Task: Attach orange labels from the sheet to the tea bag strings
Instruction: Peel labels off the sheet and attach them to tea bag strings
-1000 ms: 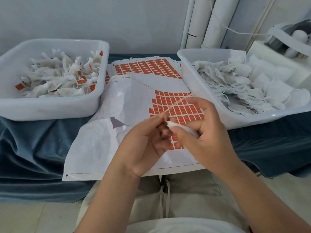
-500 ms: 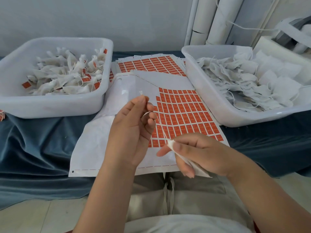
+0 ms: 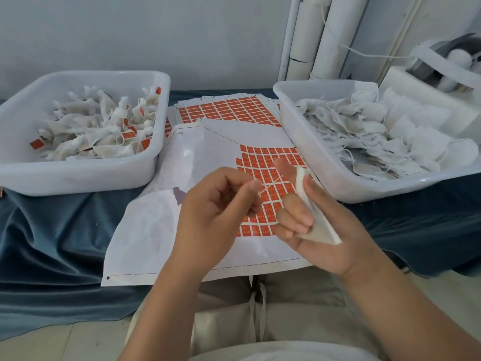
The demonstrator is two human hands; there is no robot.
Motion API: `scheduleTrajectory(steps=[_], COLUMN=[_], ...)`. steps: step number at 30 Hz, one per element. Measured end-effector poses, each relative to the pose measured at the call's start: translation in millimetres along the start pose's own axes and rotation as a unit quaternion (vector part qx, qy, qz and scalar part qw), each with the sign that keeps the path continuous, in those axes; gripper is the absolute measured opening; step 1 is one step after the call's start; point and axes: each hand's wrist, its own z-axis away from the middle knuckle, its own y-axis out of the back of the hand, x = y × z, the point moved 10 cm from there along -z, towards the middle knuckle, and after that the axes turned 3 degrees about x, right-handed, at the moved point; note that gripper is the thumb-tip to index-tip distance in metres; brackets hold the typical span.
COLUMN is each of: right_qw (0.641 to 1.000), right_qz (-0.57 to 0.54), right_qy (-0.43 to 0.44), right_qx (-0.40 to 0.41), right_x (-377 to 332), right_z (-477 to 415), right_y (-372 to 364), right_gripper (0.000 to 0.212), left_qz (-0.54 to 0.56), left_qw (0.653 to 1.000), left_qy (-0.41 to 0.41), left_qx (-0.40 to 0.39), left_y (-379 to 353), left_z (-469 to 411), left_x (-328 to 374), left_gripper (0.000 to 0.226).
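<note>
Above the near half of the label sheet (image 3: 161,230), two bare hands work close together. Motion blur softens the fingertips of both, so the exact pinch is hard to read. The hands cover part of the block of orange labels (image 3: 268,160), whose printing is too small to make out. A second sheet (image 3: 226,110) lies farther back, its near edge overlapped by the first. At far right a white device (image 3: 442,63) is cut off by the frame edge, and white tubes (image 3: 312,35) run out of the top.

The left hand (image 3: 218,212) has its fingers curled inward, with thumb and forefinger tips meeting on the end of a thin string (image 3: 272,183). The string runs a short way right to the right hand (image 3: 348,246). That hand lies palm up, its thumb and curled fingers clamping a flat white tea bag (image 3: 318,225), and its forefinger sticks out, blurred.

Left of the sheet, a white tub (image 3: 78,178) holds tea bags with orange tags. To the right, another tub (image 3: 312,157) holds untagged bags. All rest on blue cloth (image 3: 52,243).
</note>
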Motion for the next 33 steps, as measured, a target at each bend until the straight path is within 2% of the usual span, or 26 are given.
scheduleTrajectory(steps=[1, 3, 4, 6, 7, 8, 11, 13, 18, 23, 26, 30, 33], right_qw=[0.999, 0.983, 0.957, 0.875, 0.847, 0.835, 0.867, 0.887, 0.923, 0.97, 0.983, 0.989, 0.985], right_qz=[0.022, 0.154, 0.258, 0.455, 0.51, 0.536, 0.49, 0.456, 0.383, 0.228, 0.156, 0.129, 0.161], right_qy=[0.003, 0.003, 0.002, -0.01, -0.019, -0.032, -0.079, -0.07, 0.029, 0.069, 0.071, 0.057, 0.035], right_qx=[0.033, 0.103, 0.134, 0.168, 0.15, 0.119, 0.048, 0.032, 0.011, -0.04, -0.06, -0.053, -0.055], right_x=[-1.3, -0.4, 0.0, 0.9, 5.2, 12.3, 30.1, 29.1, 13.9, 7.0, 3.0, 0.6, -0.1], right_z=[-0.4, 0.1, 0.9, 2.6, 2.2, 1.8, 4.4, 5.2, 2.9, -1.1, -1.0, 0.0, 1.3], right_y=[7.8, 21.7, 25.2, 24.2, 19.4, 14.0, 1.4, -1.7, -5.4, -13.8, -18.0, -15.7, -11.7], right_gripper=[0.041, 0.04, 0.038, 0.046, 0.053, 0.055, 0.044, 0.049, 0.043, 0.038, 0.036, 0.034, 0.036], left_qz=[-0.007, -0.024, -0.037, -0.066, -0.069, -0.065, -0.053, -0.065, -0.048, -0.01, -0.011, -0.091, -0.159], left_qw=[0.999, 0.994, 0.99, 0.981, 0.981, 0.984, 0.997, 0.996, 0.994, 0.997, 0.997, 0.987, 0.97], left_qy=[-0.023, -0.058, -0.074, -0.09, -0.085, -0.074, -0.003, 0.052, 0.097, 0.063, 0.048, -0.06, -0.118], left_qx=[-0.028, -0.084, -0.114, -0.156, -0.16, -0.147, -0.058, -0.011, -0.011, -0.031, -0.063, -0.119, -0.138], left_y=[-5.8, -17.5, -23.9, -33.9, -35.0, -32.2, -12.8, -2.2, -1.6, -5.5, -9.8, -18.3, -20.3], left_z=[2.1, 6.8, 9.2, 13.0, 13.0, 11.7, 4.8, 1.6, 0.5, 1.8, 2.9, 4.5, 5.4], left_x=[6.5, 17.3, 22.1, 26.6, 25.7, 24.2, 11.0, -1.3, -14.4, -3.0, 3.7, 24.1, 33.9], left_gripper=[0.012, 0.012, 0.013, 0.013, 0.012, 0.012, 0.013, 0.014, 0.002, 0.008, 0.013, 0.02, 0.02])
